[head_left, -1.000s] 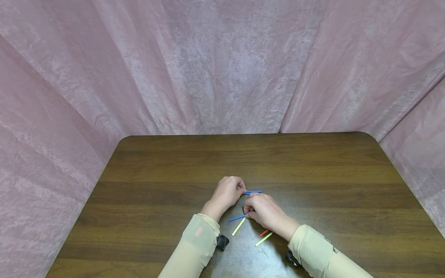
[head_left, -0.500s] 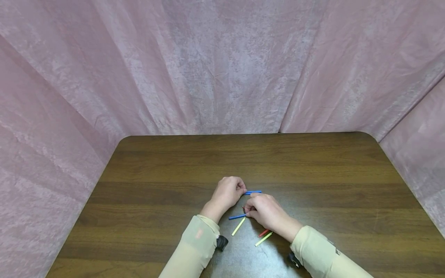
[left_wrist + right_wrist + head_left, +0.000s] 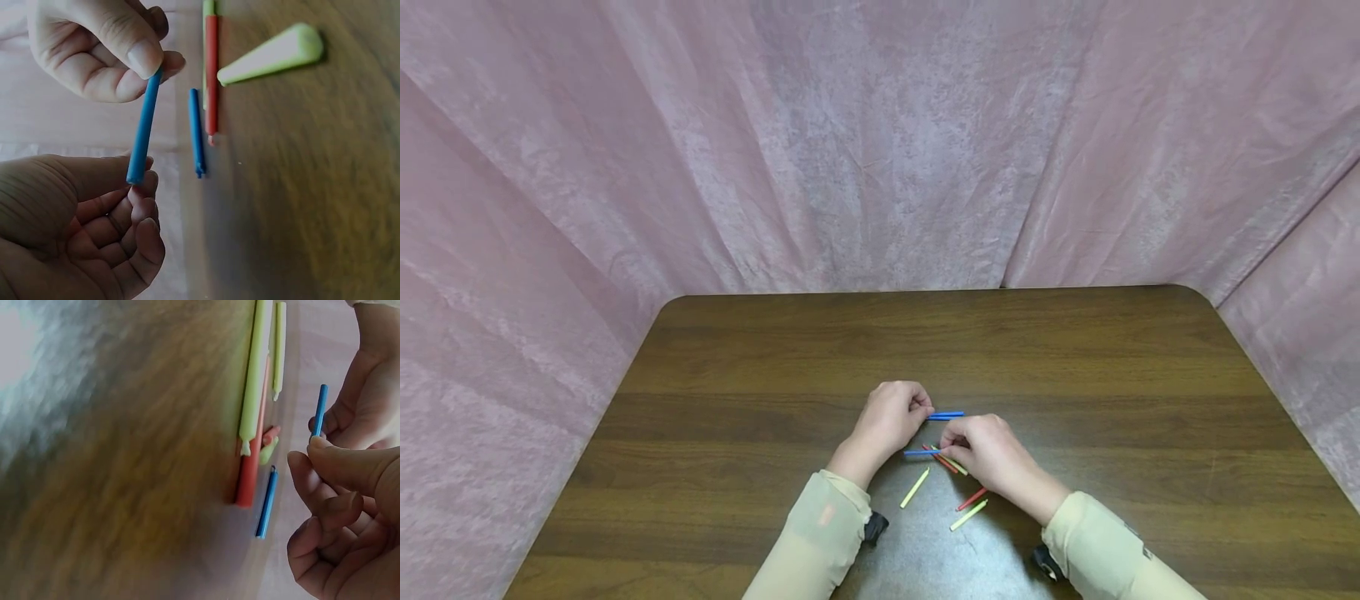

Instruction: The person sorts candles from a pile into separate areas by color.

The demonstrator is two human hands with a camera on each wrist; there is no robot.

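Observation:
Thin coloured sticks that look like small candles lie on the brown table. My right hand (image 3: 992, 450) pinches a blue candle (image 3: 921, 452) between thumb and fingers, its free end pointing left. In the left wrist view this blue candle (image 3: 142, 134) passes in front of the left thumb. With fingers bent, my left hand (image 3: 887, 421) is at the left end of blue candles (image 3: 951, 414) farther back. Whether its fingertips hold anything is hidden. Below both hands, another blue candle (image 3: 267, 503) lies flat in the right wrist view.
A red candle (image 3: 940, 458) lies beside a yellow candle (image 3: 958, 468) under the right hand. Nearer are a lone yellow candle (image 3: 915, 487), another red candle (image 3: 972, 499) and another yellow one (image 3: 968, 516). Pink curtains (image 3: 880, 150) hang behind the table (image 3: 737, 358).
My right hand has shifted slightly right and up in the head view with the blue candle, which now lies level. The red and yellow pair beneath has come into view. The left hand stays put.

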